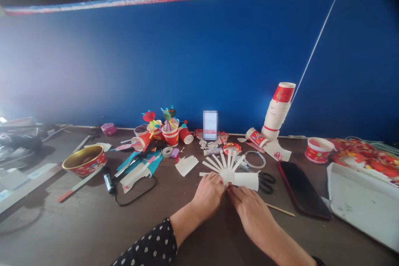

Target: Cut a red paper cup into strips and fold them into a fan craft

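Observation:
A white paper cup cut into strips [229, 173] lies spread like a fan on the dark table, with a wider uncut flap [247, 181] on its right. My left hand [208, 194] has its fingers curled closed on the fan's near left edge. Beside it, my right hand [249, 208] pinches the near right edge, its fingertips almost meeting those of the left. Small red bits of the cup show between the fingertips, and both thumbs are mostly hidden. Black-handled scissors [267, 182] lie right of the flap, partly under it. A thin wooden stick [281, 210] rests by my right hand.
A phone [302, 189] and a white tray [363, 199] lie to the right. Behind stands a leaning cup stack [277, 112]. Leftward are a red-gold bowl [84, 160], a corded black tool [109, 181] and cup figures [170, 133]. A blue partition [187, 58] closes off the back.

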Available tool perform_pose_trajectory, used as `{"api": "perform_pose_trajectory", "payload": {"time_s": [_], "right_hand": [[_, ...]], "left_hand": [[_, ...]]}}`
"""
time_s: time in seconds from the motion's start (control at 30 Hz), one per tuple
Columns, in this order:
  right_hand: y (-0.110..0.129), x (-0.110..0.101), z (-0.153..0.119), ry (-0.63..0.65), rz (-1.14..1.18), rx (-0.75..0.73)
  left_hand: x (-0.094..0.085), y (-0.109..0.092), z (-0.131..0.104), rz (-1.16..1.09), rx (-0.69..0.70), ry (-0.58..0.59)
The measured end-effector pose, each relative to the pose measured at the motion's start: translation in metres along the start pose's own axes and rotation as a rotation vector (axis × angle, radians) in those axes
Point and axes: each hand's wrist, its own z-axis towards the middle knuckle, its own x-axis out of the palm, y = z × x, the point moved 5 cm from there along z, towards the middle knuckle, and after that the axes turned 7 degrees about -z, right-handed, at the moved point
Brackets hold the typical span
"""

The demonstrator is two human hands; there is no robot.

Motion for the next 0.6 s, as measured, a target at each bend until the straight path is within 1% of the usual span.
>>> {"api": "perform_pose_trajectory", "payload": {"time_s": [0.27,0.43,0.6], "right_hand": [[0.0016,-0.0007,-0.003,-0.08,-0.025,0.061],[0.0026,0.006,-0.0025,-0.108,-0.06,0.055],[0.0025,0.006,-0.0014,-0.131,-0.077,0.042]], "left_hand": [[-0.0015,-0.0024,0.0038,0.089,0.003,0.013],[0.0004,-0.0045,0.004,0.06,0.011,0.012],[0.0049,-0.003,0.0043,0.015,0.031,0.02]]}}
